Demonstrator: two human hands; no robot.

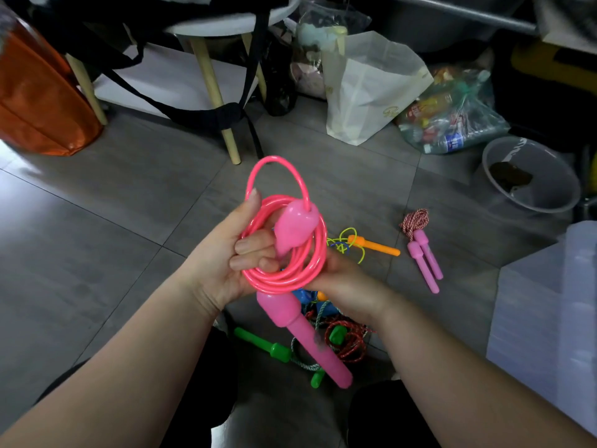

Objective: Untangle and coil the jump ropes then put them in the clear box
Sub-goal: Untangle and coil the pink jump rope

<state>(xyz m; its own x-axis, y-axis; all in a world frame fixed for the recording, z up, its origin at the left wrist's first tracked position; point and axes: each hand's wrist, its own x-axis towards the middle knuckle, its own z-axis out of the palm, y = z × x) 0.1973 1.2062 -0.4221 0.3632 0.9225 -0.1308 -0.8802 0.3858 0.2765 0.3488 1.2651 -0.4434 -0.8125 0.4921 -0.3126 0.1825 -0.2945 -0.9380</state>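
my left hand (239,253) has its fingers curled through the pink rope (284,279), pinning the turns so the coil can't spring apart. one handle (292,229) lies tucked across it, i'd guess to lock it. a loose loop (274,158) stands at 12 o'clock. right hand (345,282) props the coil at 4 o'clock, fingers hidden, so i can't tell its grip. clear box (546,318) sits at 3 o'clock, tangled ropes (345,341) on the floor (113,253) at 6.

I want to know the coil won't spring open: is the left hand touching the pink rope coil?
Touching. Head view: the left hand curls its fingers round the pink rope coil, thumb against its loops.
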